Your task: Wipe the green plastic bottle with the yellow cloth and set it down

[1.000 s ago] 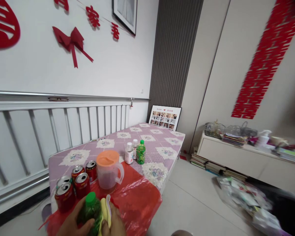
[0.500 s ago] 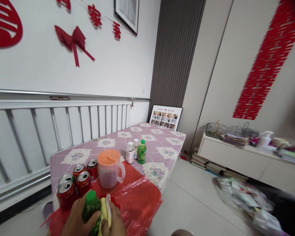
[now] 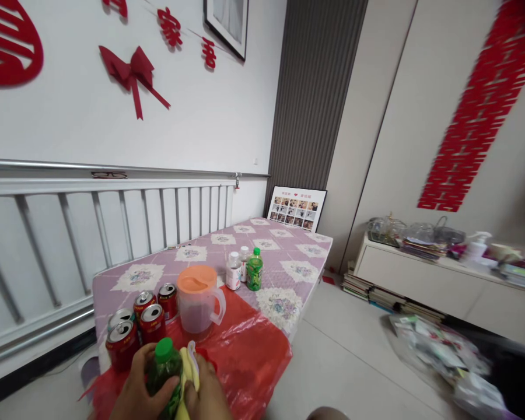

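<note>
Left hand (image 3: 140, 388): thumb has moved higher on the green plastic bottle with green screw cap (image 3: 163, 369) than one second ago; fingers clamped around it.
Bottle: between left and right fingers, cap uppermost.
Right hand (image 3: 210, 392): fingers closed on folded yellow cloth (image 3: 189, 368), held against bottle's side.
Red metal drink cans (image 3: 152, 328): clustered just beyond left fingers.
Translucent plastic pitcher with orange lid (image 3: 196, 306): upright, beyond both hands' fingers.
Crinkled red plastic sheet (image 3: 254, 353): below fingers, extending right.

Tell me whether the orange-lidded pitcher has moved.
No; against the floral table, the pitcher keeps its place beside the red cans.
</note>
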A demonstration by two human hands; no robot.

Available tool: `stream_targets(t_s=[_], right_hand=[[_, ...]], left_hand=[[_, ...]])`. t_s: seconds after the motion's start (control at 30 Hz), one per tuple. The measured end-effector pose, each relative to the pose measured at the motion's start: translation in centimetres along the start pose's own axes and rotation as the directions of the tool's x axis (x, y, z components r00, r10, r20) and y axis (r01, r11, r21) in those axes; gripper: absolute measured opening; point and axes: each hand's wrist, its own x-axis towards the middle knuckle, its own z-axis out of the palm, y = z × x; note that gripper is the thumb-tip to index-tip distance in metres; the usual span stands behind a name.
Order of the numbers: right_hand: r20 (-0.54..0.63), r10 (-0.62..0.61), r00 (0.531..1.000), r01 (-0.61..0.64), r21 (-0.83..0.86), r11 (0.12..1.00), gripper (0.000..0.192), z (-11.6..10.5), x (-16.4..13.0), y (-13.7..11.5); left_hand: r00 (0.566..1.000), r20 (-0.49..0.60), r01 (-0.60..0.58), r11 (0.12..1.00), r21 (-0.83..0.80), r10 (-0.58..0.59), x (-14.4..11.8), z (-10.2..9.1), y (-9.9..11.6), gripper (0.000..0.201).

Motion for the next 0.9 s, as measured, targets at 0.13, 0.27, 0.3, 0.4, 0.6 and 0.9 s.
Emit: stream_targets(t_s=[0.13,0.27,0.3,0.4,0.6,0.9], right_hand=[[0.015,-0.020,1.000,0.020,-0.023,1.000,0.065,0.2,0.1,0.5],[-0.019,-0.118,0.993,0.119,0.043,0.992,0.063,-1.4,0.1,-1.1],[-0.022,-0.145,0.989,0.146,0.059,0.988,0.063,-2.1,0.1,-1.9],[-0.052,-0.254,0.966,0.258,0.129,0.957,0.062,-4.2,0.2,-4.8],[-0.005,-0.283,0.959,0.282,0.096,0.955,0.059,-4.6,1.7,-6.2],[0.078,-0.124,0.989,0.119,0.065,0.991,0.056,-2.0,0.0,-1.2]], left_hand=[[0.998,0.063,-0.010,1.000,-0.014,0.011,0.2,-0.9,-1.0,0.053],[0.989,0.148,0.005,0.997,-0.081,0.007,0.7,-1.8,-2.4,0.061],[0.990,0.141,0.005,0.995,-0.099,0.009,0.7,-1.9,-2.7,0.062],[0.995,0.099,0.004,0.992,-0.124,0.008,0.8,-1.9,-3.0,0.064],[0.995,0.103,0.008,0.997,-0.080,0.000,0.1,-2.1,0.1,0.061],[0.986,0.167,0.033,0.990,-0.134,-0.011,-0.6,-2.6,3.2,0.059]])
